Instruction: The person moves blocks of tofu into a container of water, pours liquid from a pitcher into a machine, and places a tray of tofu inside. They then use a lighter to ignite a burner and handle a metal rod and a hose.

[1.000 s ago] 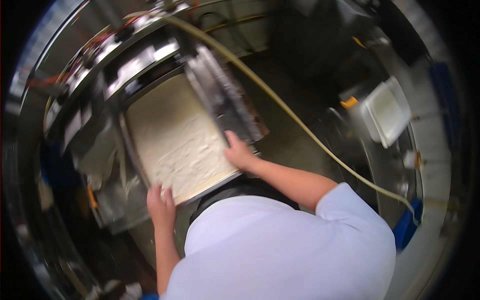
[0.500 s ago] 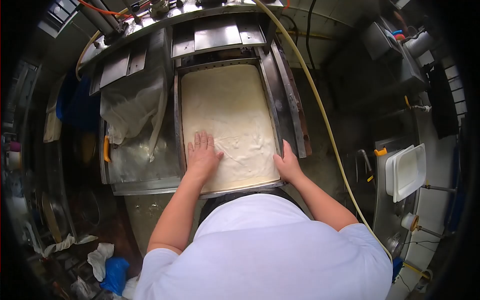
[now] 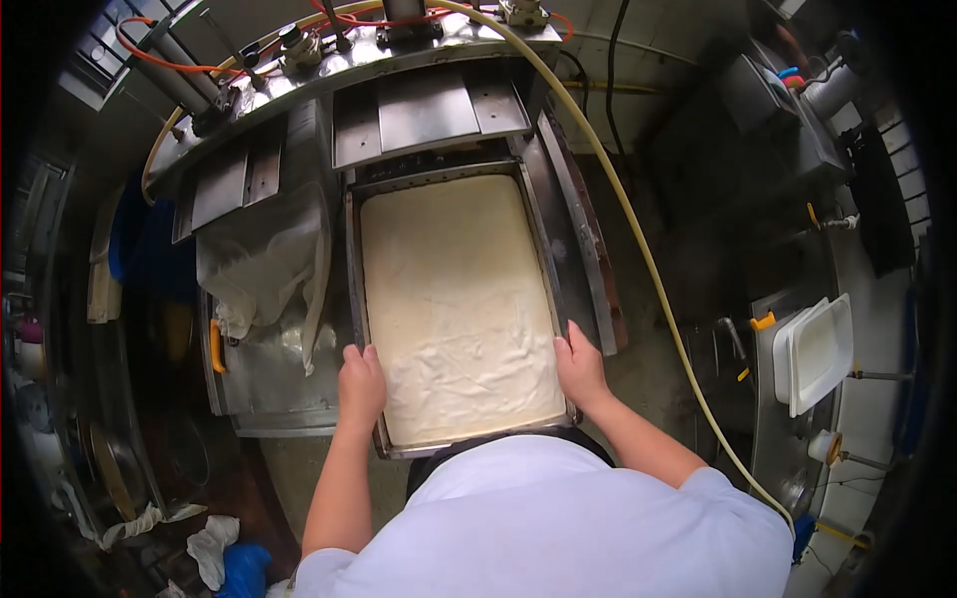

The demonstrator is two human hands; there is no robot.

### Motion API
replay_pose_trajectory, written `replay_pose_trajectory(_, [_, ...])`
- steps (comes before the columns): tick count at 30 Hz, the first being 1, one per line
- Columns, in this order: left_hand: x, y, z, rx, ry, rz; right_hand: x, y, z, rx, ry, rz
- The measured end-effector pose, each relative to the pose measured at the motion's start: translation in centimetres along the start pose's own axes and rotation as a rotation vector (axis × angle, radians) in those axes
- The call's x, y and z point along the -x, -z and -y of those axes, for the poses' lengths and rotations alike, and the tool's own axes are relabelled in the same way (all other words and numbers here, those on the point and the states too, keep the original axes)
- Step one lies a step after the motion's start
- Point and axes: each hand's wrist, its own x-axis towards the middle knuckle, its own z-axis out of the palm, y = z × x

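Observation:
A long metal tray (image 3: 549,261) holds a pale, soft white slab (image 3: 449,289), smooth at the far end and wrinkled near my body. On the tray's left side wall, close to the near corner, my left hand (image 3: 361,387) is closed with the thumb on top. My right hand (image 3: 581,369) grips the opposite side wall, thumb up. The undersides of both hands' fingers are hidden. The tray's near end is close to my waist, and its far end lies by the metal machine.
The metal machine (image 3: 429,108) with hoses stands ahead. Draped translucent cloth (image 3: 264,269) lies at the left, beside an orange handle (image 3: 216,346). A yellow hose (image 3: 638,214) runs down the right side. White tubs (image 3: 819,349) sit far right; a blue bag (image 3: 242,570) is lower left.
My left hand has left the slab's surface and closed on the tray's left wall. The tray is nearer my body, and the view has tilted up a little.

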Motion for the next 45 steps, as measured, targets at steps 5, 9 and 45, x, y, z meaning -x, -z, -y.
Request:
replay_pose_trajectory(5, [-7.3, -1.4, -0.9, -0.024, -0.027, -0.059, -9.4, -1.9, 2.0, -0.033, -0.011, 0.023])
replay_pose_trajectory(9, [-8.2, -1.7, -0.6, 0.004, -0.054, -0.091, -10.7, -2.3, 1.8, 0.050, 0.029, -0.035])
replay_pose_trajectory(45, [-10.3, -3.2, 0.6, 0.366, 0.030, -0.147, -10.1, -2.1, 0.6, -0.196, -0.062, -0.085])
